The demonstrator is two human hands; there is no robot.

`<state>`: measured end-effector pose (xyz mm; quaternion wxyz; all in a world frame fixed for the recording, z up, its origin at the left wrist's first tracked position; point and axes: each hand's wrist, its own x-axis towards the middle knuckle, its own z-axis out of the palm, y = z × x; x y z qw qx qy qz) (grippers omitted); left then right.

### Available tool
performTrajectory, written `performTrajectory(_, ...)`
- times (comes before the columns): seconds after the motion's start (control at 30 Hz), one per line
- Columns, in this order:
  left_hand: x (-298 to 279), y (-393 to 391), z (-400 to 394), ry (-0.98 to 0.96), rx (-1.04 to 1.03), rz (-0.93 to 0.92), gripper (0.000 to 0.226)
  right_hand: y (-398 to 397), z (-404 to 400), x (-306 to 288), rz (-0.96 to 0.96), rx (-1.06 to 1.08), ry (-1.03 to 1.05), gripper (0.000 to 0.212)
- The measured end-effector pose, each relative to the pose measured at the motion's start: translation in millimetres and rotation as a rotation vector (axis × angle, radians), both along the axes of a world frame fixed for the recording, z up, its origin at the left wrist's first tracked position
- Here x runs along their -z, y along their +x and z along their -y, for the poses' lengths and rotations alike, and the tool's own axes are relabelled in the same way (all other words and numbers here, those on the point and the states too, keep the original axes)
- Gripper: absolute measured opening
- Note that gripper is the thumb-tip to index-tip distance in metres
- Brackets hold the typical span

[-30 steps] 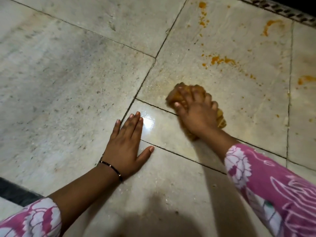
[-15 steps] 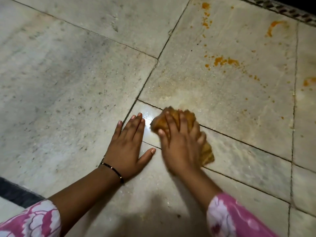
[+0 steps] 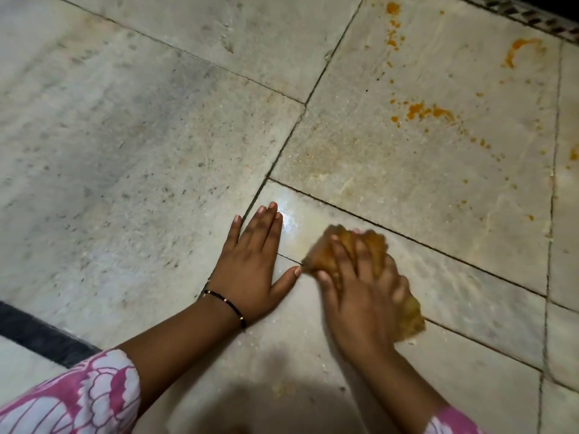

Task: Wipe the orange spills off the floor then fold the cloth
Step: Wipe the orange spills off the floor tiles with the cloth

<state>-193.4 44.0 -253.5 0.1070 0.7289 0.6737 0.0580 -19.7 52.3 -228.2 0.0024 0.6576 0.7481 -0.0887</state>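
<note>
My right hand [image 3: 363, 292] presses a bunched, orange-stained cloth [image 3: 326, 255] flat against the marble floor, fingers spread over it and thumb at its near left edge. The cloth pokes out ahead of the fingers and behind the palm [image 3: 410, 321]. My left hand [image 3: 250, 264] lies flat on the floor just left of the cloth, fingers straight, its thumb tip almost touching the cloth. Orange spills remain on the far right tile: a smear [image 3: 429, 112], a trail of drops [image 3: 393, 29] and a curved streak [image 3: 520, 50].
The pale marble floor [image 3: 141, 145] has dark grout lines. A patterned dark border [image 3: 532, 17] runs along the top right. A dark strip [image 3: 34, 333] crosses the lower left. A small orange mark [image 3: 574, 153] sits at the right edge.
My right hand has dragged the cloth from the far tile back toward me and to the left, ending beside my left thumb. My left hand has stayed planted.
</note>
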Motion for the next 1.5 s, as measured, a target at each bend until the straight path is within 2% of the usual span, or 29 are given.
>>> performTrajectory(0.1, -0.4, 0.0, -1.2, 0.006, 0.003, -0.003, 0.081, -21.7, -54.8, -5.0, -0.019, -0.218, -0.026, 0.063)
performTrajectory(0.2, -1.5, -0.8, -0.6, -0.024, 0.018, -0.018, 0.082, 3.5, -113.2, -5.5, 0.02, -0.236, -0.059, 0.065)
performTrajectory(0.3, -4.1, 0.7, -1.5, -0.044, 0.026, -0.02, 0.082, 60.8, -116.7, -7.7, 0.023, -0.015, -0.005, 0.062)
performTrajectory(0.37, -3.2, 2.9, -0.7, -0.041, 0.003, -0.024, 0.082, 87.1, -80.8, -10.2, 0.031, 0.16, 0.012, 0.059)
performTrajectory(0.43, -1.8, 5.9, -0.3, -0.03, -0.011, -0.029, 0.081, 81.6, -31.7, -8.0, 0.098, 0.268, -0.008, 0.061)
performTrajectory(0.5, -0.5, 8.1, -1.1, -0.03, 0.005, -0.03, 0.08, 48.1, 5.3, -9.5, 0.11, 0.18, -0.026, 0.061)
performTrajectory(0.53, -0.1, 7.4, -0.3, -0.027, 0.005, -0.034, 0.079, 27.7, 15.4, -8.8, 0.093, 0.064, -0.035, 0.061)
performTrajectory(0.63, -3.2, 7.9, -0.5, -0.025, 0.022, -0.054, 0.075, -6.8, -7.6, -7.3, 0.034, -0.239, -0.003, 0.059)
performTrajectory(0.7, -6.7, 8.5, -0.9, -0.063, 0.015, -0.064, 0.076, 2.4, -55.3, -9.4, 0.015, -0.281, -0.04, 0.057)
performTrajectory(0.8, -11.3, 7.4, -2.2, -0.096, -0.006, -0.046, 0.081, 75.1, -108.7, -14.5, 0.043, -0.254, -0.126, 0.063)
performTrajectory(0.87, -17.1, 7.8, -2.5, -0.127, -0.013, -0.019, 0.084, 135.4, -100.3, -23.2, 0.152, -0.292, -0.162, 0.069)
performTrajectory(0.93, -27.0, 14.2, -2.5, -0.193, -0.019, 0.03, 0.09, 166.9, -59.3, -27.0, 0.273, -0.327, -0.189, 0.072)
performTrajectory(1.03, -46.0, 37.7, -9.6, -0.218, 0.031, 0.134, 0.103, 146.3, -26.2, -14.1, 0.235, -0.378, -0.218, 0.07)
performTrajectory(1.1, -57.0, 57.8, -19.3, -0.226, 0.122, 0.14, 0.107, 115.5, -46.4, -10.3, 0.17, -0.491, -0.154, 0.069)
performTrajectory(1.2, -62.2, 76.3, -31.6, -0.289, 0.259, 0.027, 0.11, 117.5, -102.5, -17.9, 0.118, -0.544, -0.246, 0.073)
performTrajectory(1.23, -61.8, 71.9, -35.8, -0.295, 0.325, -0.05, 0.108, 130.7, -116.8, -20.3, 0.177, -0.566, -0.289, 0.073)
performTrajectory(1.33, -65.7, 50.5, -57.2, -0.152, 0.664, -0.336, 0.094, 198.2, -125.1, -35.2, 0.403, -0.657, -0.448, 0.071)
performTrajectory(1.4, -78.9, 44.5, -76.5, -0.139, 0.842, -0.506, 0.095, 249.6, -98.4, -42.5, 0.467, -0.841, -0.402, 0.075)
performTrajectory(1.5, -100.8, 61.2, -102.2, -0.248, 0.822, -0.538, 0.1, 281.5, -72.8, -40.0, 0.565, -1.12, -0.248, 0.077)
